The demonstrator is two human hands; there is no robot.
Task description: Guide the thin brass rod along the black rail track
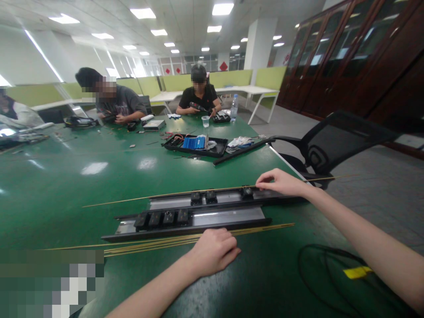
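My right hand (280,182) pinches a thin brass-coloured rod (172,194), which runs along the far edge of the rear black-edged metal rail (228,202). Small black blocks (210,196) sit in that rail's channel. Nearer to me lies a second rail (228,216), with several black blocks (168,217) grouped in its left half. My left hand (215,251) rests on the table against a loose bundle of similar rods (149,245). Its fingers are curled under, and whatever they hold is hidden.
A black tray (217,153) with a blue finned part (194,142) stands farther back, beside gloves (240,144) and a black bar (243,152). Black cable (326,247) loops at the right front. Two people work across the table; another is partly visible at left. A chair (331,141) stands right.
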